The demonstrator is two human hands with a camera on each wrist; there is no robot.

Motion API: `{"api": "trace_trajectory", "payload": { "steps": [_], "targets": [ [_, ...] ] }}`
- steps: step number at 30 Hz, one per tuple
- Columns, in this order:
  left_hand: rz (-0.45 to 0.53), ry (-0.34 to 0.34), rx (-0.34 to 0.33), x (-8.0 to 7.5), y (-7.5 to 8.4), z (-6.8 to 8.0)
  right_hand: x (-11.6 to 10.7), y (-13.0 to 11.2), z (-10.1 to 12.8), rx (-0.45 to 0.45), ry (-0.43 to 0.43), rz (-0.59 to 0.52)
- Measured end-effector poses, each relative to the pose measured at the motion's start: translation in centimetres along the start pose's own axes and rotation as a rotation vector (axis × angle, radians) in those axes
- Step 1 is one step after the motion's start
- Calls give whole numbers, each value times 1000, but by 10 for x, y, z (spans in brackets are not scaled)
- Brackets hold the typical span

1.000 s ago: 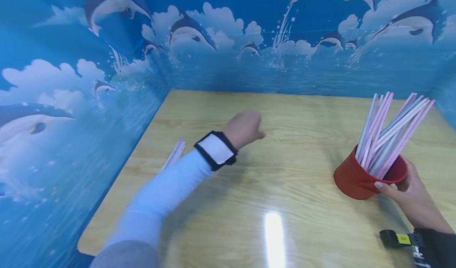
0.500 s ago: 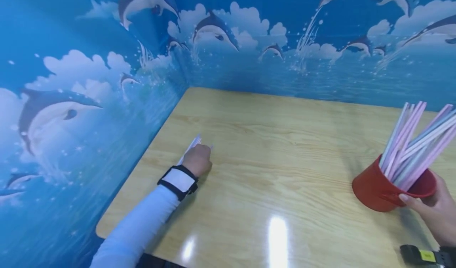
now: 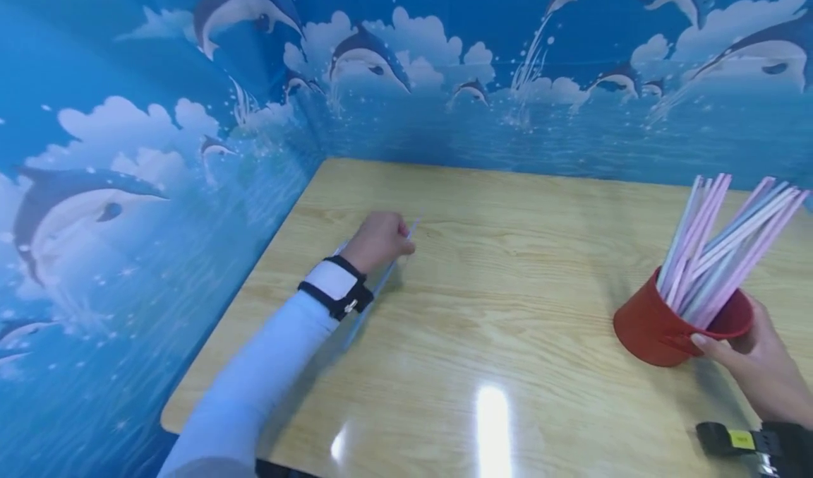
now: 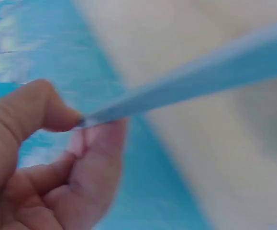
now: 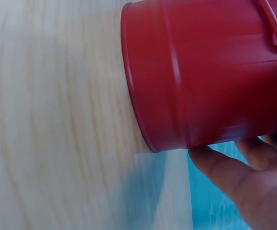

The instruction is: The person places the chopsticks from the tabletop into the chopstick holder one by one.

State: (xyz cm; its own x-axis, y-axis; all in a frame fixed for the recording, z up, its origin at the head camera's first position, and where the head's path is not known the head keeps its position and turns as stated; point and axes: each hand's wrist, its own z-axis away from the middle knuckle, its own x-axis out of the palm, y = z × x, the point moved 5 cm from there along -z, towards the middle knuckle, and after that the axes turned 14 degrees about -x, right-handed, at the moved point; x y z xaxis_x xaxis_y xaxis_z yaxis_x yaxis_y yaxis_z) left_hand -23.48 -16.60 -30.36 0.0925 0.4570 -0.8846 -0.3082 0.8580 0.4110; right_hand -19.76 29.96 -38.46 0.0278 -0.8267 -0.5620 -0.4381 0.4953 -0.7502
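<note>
My left hand (image 3: pixel 379 238) is over the left part of the table, pinching a thin light-blue straw (image 3: pixel 383 280) between thumb and fingers. In the left wrist view that straw (image 4: pixel 200 79) runs from the fingertips toward the upper right. The end of another pale straw (image 3: pixel 341 248) shows just beside the left wrist, mostly covered by the hand and watch-like strap. On the right, a red metal bucket (image 3: pixel 651 323) holds several pink, white and pale-blue straws (image 3: pixel 711 252). My right hand (image 3: pixel 762 358) grips the bucket's near right side, thumb at the rim.
The light wood table (image 3: pixel 495 252) has rounded corners. Blue dolphin-print sheeting (image 3: pixel 406 125) walls off its back and left side. A bright light reflection (image 3: pixel 493 428) lies on the front of the tabletop.
My left hand swung from mid-table down to the straws at left, then moved up and slightly right with one straw pinched. The right hand keeps its grip on the bucket.
</note>
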Motion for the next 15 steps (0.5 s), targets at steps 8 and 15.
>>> {"api": "trace_trajectory", "payload": {
  "steps": [8, 15],
  "targets": [
    [492, 170, 630, -84, 173, 63, -2, 7, 6, 51, -18, -20],
    [707, 112, 946, -80, 257, 112, -2, -5, 1, 95, -57, -28]
  ]
}}
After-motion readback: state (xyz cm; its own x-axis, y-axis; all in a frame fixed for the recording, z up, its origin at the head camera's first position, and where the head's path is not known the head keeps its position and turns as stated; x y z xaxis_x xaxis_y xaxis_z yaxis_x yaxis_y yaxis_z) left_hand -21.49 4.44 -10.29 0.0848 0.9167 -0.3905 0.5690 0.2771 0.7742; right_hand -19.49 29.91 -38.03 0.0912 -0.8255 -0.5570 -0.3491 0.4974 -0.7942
